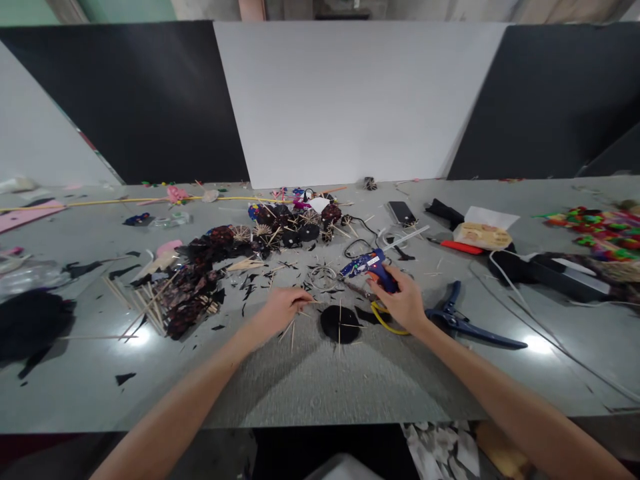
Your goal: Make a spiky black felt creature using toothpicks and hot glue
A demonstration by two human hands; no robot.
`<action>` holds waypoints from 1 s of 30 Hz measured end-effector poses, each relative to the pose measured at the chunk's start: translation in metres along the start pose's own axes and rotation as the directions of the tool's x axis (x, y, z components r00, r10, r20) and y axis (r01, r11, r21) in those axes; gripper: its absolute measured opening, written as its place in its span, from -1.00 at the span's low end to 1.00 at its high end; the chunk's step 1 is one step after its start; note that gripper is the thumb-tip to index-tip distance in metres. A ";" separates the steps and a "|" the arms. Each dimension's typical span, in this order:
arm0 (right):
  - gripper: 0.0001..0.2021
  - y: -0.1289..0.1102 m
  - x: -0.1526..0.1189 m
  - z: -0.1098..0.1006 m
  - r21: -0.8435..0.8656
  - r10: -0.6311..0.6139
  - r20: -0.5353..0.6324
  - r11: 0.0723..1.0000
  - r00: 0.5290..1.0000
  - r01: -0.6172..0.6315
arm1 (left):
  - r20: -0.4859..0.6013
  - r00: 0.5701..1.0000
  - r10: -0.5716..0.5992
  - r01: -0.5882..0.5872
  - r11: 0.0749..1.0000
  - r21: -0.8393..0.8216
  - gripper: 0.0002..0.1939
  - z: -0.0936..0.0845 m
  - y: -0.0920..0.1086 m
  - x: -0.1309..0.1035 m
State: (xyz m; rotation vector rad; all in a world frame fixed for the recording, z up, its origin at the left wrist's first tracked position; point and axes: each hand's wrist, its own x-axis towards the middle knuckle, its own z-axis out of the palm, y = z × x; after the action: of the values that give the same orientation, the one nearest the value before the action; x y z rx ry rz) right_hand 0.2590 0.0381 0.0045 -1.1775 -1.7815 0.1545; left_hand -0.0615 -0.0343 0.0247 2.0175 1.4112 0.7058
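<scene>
While your right hand [404, 303] is wrapped around the blue glue gun [384, 275], your left hand [284, 309] pinches a thin wooden stick [313, 302]. Between them, slightly nearer you, the black disc [331, 321] lies on the table [320, 393] with crossed sticks [340, 335] on it. To the right rests a blue long-handled tool [453, 319]; farther off lies a phone [401, 213].

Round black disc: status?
Right hand holding blue glue gun. Left hand pinching thin wooden stick. Round black disc: wooden sticks on top. Black scrap beside disc.
</scene>
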 end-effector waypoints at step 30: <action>-0.54 0.003 -0.002 0.003 -0.016 -0.075 0.041 0.997 0.996 0.076 | 0.037 0.978 0.204 -0.207 0.974 0.090 -0.81 0.027 -0.007 0.002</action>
State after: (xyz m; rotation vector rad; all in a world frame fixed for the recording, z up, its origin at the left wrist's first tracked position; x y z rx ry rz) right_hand 0.2590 0.0390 0.0005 -1.1248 -1.8631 0.1194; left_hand -0.0463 -0.0351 0.0012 2.2614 1.2523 0.7067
